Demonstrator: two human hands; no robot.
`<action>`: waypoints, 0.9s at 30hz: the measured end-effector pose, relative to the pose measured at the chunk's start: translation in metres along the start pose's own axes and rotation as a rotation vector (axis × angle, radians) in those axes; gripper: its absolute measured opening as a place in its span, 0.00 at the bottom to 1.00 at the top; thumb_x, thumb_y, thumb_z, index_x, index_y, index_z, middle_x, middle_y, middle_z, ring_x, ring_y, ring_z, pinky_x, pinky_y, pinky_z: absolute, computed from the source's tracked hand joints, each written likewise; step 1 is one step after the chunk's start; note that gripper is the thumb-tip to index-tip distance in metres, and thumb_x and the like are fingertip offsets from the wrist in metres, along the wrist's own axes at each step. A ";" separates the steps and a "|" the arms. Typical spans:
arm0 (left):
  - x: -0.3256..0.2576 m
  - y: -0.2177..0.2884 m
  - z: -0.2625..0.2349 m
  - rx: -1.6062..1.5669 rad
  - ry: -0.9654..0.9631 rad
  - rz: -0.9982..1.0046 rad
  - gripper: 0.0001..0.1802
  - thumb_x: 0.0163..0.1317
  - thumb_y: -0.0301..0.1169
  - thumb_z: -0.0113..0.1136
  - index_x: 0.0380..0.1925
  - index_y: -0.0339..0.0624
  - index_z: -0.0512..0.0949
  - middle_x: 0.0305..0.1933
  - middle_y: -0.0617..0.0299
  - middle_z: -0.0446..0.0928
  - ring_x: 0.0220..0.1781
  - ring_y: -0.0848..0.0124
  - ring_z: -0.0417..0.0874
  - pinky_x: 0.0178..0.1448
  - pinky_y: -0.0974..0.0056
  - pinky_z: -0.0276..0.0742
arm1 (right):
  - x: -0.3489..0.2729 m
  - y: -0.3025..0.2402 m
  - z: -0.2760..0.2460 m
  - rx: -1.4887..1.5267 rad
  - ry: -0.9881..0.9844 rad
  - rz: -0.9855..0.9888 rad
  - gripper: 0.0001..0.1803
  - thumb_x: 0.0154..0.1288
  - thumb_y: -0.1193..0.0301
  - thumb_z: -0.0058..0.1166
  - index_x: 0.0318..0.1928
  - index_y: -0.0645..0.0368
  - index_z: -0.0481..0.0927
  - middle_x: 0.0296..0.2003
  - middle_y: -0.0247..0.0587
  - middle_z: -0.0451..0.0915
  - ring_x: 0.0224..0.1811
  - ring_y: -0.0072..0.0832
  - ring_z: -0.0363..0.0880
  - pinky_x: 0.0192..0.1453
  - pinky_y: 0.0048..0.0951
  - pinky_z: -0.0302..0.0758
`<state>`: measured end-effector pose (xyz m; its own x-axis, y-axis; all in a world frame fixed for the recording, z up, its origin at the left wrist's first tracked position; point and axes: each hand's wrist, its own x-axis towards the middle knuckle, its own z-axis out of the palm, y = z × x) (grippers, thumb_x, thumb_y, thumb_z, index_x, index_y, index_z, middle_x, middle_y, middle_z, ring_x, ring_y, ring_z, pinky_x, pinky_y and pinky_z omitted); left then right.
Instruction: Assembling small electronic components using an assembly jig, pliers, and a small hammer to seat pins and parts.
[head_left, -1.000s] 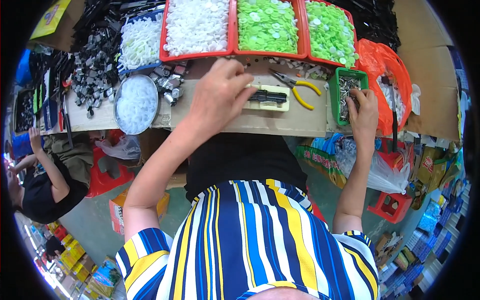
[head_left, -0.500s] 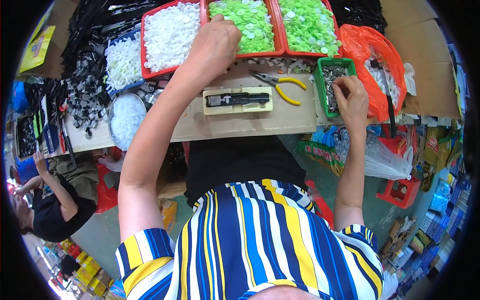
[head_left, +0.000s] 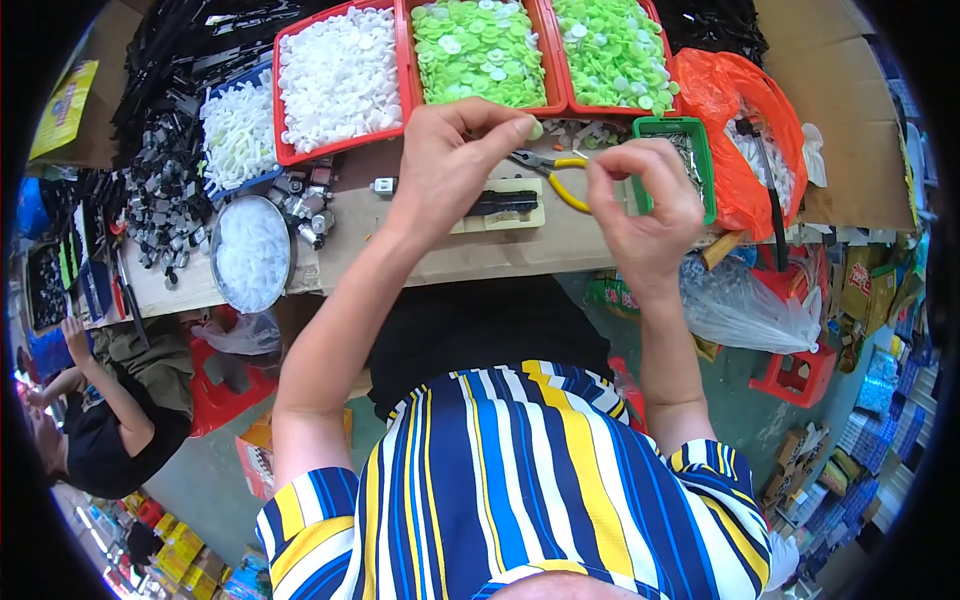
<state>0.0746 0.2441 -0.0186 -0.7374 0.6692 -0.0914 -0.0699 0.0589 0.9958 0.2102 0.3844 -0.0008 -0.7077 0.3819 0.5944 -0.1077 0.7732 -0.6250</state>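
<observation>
Greenish floor (head_left: 218, 490) is showing beneath a brown table (head_left: 345, 245), and a co-worker in a dark top (head_left: 112, 435) is sitting off to the left. Along the back, red trays are standing in a row: one is holding white pieces (head_left: 338, 80), and two are holding bright green discs (head_left: 480, 55). Beside them at the left, a blue tray is carrying pale slender pieces (head_left: 238, 130), with a round bowl of translucent white bits (head_left: 250, 255) sitting nearer the edge.

At the centre, the left hand (head_left: 450, 160) is pinching a small green piece (head_left: 537, 130) between thumb and forefinger, just in front of the middle tray. Below it, a cream holder (head_left: 522, 221) is lying on the table, carrying a black part (head_left: 508, 201); the hand and wrist are hiding its left end. The right hand (head_left: 655, 205) is curling inward, its fingertips closing on a thin pale piece (head_left: 581, 155) too small to identify. Yellow-handled pliers (head_left: 567, 190) are lying between the hands, partly behind the right one. Just beyond that hand, a green bin (head_left: 709, 185) is holding metal pins, and an orange bag (head_left: 700, 85) is standing open next to it.
</observation>
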 end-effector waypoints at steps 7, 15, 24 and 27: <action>-0.016 -0.008 0.013 -0.075 0.078 0.047 0.10 0.63 0.32 0.67 0.36 0.33 0.86 0.26 0.71 0.79 0.26 0.85 0.69 0.30 0.74 0.65 | -0.003 -0.002 0.018 -0.094 0.005 -0.118 0.10 0.47 0.79 0.67 0.30 0.54 0.80 0.29 0.35 0.79 0.32 0.34 0.80 0.37 0.34 0.71; -0.021 -0.010 0.017 -0.001 0.098 0.146 0.10 0.63 0.32 0.67 0.36 0.34 0.86 0.28 0.69 0.81 0.28 0.83 0.72 0.32 0.73 0.67 | -0.006 0.000 0.021 -0.219 0.024 -0.243 0.11 0.47 0.78 0.66 0.31 0.54 0.78 0.30 0.34 0.77 0.32 0.34 0.78 0.38 0.34 0.69; -0.032 0.001 0.009 -0.263 -0.003 -0.066 0.10 0.64 0.30 0.67 0.39 0.34 0.86 0.35 0.64 0.84 0.36 0.80 0.79 0.42 0.72 0.75 | 0.003 -0.005 0.010 0.093 -0.137 0.095 0.05 0.55 0.83 0.64 0.33 0.66 0.80 0.30 0.38 0.79 0.32 0.23 0.78 0.39 0.24 0.75; -0.035 -0.006 0.002 -0.292 -0.040 -0.080 0.10 0.64 0.29 0.67 0.40 0.34 0.86 0.36 0.64 0.84 0.37 0.80 0.80 0.43 0.72 0.76 | 0.008 -0.005 0.010 0.217 -0.232 0.173 0.05 0.56 0.83 0.63 0.33 0.65 0.81 0.30 0.37 0.79 0.32 0.23 0.78 0.39 0.25 0.75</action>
<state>0.1022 0.2217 -0.0215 -0.6949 0.7003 -0.1634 -0.3210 -0.0988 0.9419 0.1981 0.3786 0.0024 -0.8656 0.3534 0.3549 -0.1001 0.5723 -0.8139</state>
